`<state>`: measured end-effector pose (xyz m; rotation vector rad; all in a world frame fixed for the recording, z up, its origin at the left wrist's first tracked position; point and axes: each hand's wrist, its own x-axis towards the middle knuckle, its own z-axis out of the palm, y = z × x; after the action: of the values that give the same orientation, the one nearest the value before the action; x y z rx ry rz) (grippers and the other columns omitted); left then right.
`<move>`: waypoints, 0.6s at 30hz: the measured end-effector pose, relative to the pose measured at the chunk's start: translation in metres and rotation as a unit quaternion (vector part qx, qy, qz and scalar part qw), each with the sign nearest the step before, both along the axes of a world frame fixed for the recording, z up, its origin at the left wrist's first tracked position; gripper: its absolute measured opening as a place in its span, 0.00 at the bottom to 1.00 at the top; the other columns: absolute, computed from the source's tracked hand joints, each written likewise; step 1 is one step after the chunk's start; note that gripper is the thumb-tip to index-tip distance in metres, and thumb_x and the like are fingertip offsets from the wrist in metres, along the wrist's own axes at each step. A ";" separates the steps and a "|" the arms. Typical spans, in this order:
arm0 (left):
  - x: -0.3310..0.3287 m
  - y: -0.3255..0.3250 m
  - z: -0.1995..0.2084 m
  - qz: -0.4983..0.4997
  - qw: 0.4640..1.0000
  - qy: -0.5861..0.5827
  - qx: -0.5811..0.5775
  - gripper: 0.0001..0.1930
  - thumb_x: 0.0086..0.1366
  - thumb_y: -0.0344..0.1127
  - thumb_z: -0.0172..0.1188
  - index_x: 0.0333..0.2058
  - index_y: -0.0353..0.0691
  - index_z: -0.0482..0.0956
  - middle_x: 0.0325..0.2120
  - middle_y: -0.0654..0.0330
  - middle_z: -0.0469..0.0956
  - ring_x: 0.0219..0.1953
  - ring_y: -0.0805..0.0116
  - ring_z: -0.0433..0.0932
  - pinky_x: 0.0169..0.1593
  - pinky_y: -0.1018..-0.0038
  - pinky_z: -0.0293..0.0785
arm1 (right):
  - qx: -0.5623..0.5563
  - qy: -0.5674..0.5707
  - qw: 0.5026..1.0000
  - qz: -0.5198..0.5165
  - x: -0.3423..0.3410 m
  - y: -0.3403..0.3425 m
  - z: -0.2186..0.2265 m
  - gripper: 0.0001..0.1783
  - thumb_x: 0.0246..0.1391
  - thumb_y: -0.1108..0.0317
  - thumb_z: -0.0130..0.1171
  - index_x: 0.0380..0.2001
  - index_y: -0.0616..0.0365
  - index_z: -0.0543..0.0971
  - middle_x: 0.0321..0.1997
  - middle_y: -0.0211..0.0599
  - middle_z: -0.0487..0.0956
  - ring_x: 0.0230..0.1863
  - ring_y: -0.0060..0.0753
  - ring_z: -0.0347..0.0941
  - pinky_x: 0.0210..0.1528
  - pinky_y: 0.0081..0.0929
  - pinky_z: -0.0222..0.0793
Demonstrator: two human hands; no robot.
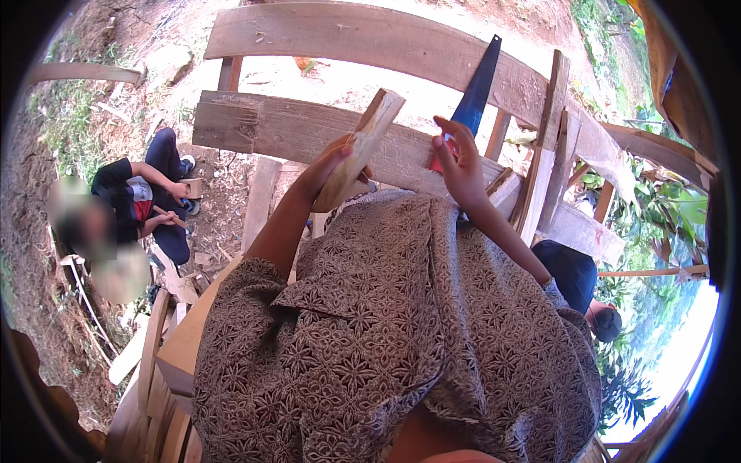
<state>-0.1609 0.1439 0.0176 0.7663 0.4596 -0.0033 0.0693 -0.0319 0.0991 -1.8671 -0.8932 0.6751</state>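
My left hand (333,163) is closed around a short wooden block (364,147), which tilts up and to the right above the bench planks. My right hand (463,166) is raised to the right of the block, its thumb and forefinger apart and nothing visible between them. Just behind that hand lies a handsaw (477,91) with a dark blue blade pointing away from me. Its red handle (437,163) is partly hidden by my right hand. The saw rests across the weathered planks.
Two long planks, one far (347,29) and one near (285,127), run across in front of me. Several upright boards (544,154) stand at the right. A person (127,193) sits on the ground at left, holding wood pieces. Another person (570,274) is at right.
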 end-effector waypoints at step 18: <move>-0.036 -0.042 0.076 -0.075 0.981 -0.013 0.177 0.41 0.63 0.68 0.60 0.53 0.30 0.74 0.44 0.57 0.79 0.49 0.69 0.77 0.58 0.73 0.70 | 0.027 -0.012 0.995 0.100 -0.068 0.079 0.073 0.38 0.71 0.42 0.51 0.13 0.59 0.66 0.12 0.25 0.60 0.19 0.18 0.54 0.21 0.30 0.51</move>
<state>-0.1970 0.1022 0.0937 1.1497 0.3811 -0.0535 0.0018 0.0472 0.1719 -1.7561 -1.1135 0.7434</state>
